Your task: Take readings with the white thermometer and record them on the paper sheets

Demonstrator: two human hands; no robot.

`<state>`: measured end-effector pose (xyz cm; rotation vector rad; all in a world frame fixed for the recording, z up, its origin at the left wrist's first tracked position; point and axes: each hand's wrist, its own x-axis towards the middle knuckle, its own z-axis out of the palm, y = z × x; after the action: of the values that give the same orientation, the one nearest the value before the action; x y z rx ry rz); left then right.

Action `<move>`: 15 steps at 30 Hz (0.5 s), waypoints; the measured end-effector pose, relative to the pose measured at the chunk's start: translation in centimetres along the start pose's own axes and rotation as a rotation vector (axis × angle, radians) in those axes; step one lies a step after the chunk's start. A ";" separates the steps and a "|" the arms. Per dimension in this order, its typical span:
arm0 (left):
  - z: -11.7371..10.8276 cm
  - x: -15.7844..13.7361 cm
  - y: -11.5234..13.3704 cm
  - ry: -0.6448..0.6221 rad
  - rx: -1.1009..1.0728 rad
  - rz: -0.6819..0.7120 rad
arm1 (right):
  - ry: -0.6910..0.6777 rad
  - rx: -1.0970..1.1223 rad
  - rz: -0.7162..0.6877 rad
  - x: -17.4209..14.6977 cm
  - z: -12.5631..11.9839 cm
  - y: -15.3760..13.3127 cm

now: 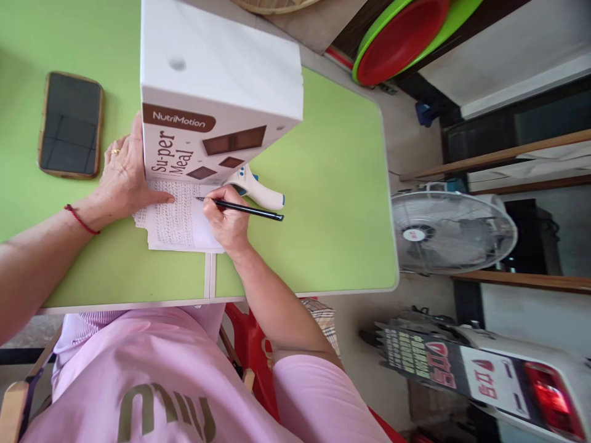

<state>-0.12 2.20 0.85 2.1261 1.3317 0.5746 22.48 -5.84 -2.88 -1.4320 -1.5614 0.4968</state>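
Note:
My right hand is closed round a black pen, its tip at the handwritten sheets of paper. Dense rows of small writing cover the left and middle of the top sheet; its right part is blank. My left hand lies open beside the box, its thumb stretched over the sheet's left part and its fingers along the box's left side. A white box printed "NutriMotion Su-per Meal" stands just beyond and hides the paper's far end. Behind my right hand lies a white and blue handheld device, partly covered.
A phone in a brown-edged case lies left on the green table. Right of the table stand a fan and a white scooter-like vehicle. Red and green basins are at the far right; a red chair is below.

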 end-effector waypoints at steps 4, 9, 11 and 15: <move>-0.3 0.0 0.3 -0.035 0.014 -0.030 | 0.012 -0.013 0.002 0.0 0.1 0.1; -0.3 0.0 0.5 -0.044 0.028 -0.046 | 0.037 0.016 0.005 0.0 0.1 0.1; -0.3 0.0 0.3 -0.043 0.023 -0.036 | 0.051 0.021 -0.014 0.0 0.1 0.1; -0.3 -0.1 0.2 -0.030 0.015 -0.007 | 0.059 0.033 -0.065 0.0 0.1 0.1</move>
<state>-0.22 2.07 1.21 2.1328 1.3304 0.5301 22.45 -5.77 -2.98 -1.3550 -1.5412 0.4360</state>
